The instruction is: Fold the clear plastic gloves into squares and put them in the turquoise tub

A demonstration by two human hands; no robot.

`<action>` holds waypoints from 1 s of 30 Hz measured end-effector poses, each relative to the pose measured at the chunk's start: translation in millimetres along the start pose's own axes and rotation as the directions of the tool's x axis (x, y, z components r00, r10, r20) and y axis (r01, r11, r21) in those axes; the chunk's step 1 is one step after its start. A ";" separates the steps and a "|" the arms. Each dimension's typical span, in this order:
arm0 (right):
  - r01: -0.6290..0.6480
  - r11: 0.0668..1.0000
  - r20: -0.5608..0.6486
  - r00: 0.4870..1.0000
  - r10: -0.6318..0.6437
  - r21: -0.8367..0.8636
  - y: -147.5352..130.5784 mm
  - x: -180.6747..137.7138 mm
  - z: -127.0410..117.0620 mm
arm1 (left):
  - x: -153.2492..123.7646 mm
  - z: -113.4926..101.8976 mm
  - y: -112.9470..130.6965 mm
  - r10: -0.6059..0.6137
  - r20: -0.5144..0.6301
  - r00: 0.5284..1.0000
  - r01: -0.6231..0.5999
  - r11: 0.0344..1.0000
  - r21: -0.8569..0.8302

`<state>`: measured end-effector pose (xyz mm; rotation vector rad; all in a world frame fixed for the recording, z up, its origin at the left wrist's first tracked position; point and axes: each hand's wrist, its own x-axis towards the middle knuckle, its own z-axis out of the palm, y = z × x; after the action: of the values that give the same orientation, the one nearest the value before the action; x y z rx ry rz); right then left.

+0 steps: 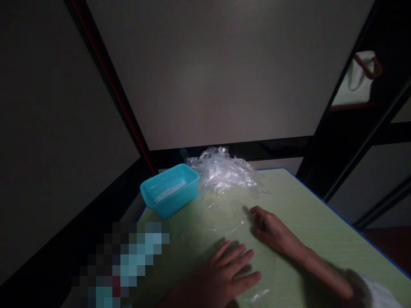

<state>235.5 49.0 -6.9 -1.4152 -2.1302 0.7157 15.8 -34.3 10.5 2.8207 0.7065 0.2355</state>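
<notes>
My left hand (229,273) is open near the front of the table, fingers spread and palm down, over or on thin clear plastic film (221,214). The film is nearly see-through, so its outline is hard to follow; glints show it beyond my left hand and just left of my right. My right hand (271,229) has its fingers curled inward at the film's right side. Whatever may be between those fingertips is hidden. Farther back lies a crumpled heap of clear plastic bags (224,171).
A turquoise plastic basket (178,203) with something pale and flat inside stands at the table's left edge. The pale green table (308,218) has a blue edge and meets large panels (208,77) behind. A white bag (356,83) sits on a shelf at right. The lower left is pixelated.
</notes>
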 end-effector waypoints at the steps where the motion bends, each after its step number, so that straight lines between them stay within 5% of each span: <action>1: 0.004 1.000 -0.001 1.000 -0.004 0.018 0.5 1.1 0.3 | -0.2 -3.1 -1.5 -0.033 0.004 0.999 0.033 0.999 -0.029; 10: 0.069 0.989 -0.065 0.996 -0.060 0.133 -2.1 4.4 -5.5 | -2.4 -4.3 -21.3 -0.345 -0.001 0.939 0.345 0.938 -0.018; 15: 0.070 0.981 -0.091 0.994 -0.054 0.182 5.1 10.6 -6.6 | 4.2 11.8 -8.8 -0.307 0.049 0.950 0.308 0.951 -0.015; 22: 0.063 0.951 -0.037 0.998 -0.054 0.304 5.5 15.0 -6.5 | 8.1 -2.7 -3.3 -0.234 0.089 0.968 0.240 0.969 -0.064; 30: 0.135 0.894 0.123 0.971 -0.205 0.428 -20.6 1.4 -16.5 | 4.1 3.7 -4.5 -0.216 0.031 0.976 0.218 0.973 -0.080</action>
<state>231.7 46.2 19.1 -0.9552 -2.0266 1.1706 18.1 -29.1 6.2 2.6365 0.9677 0.1905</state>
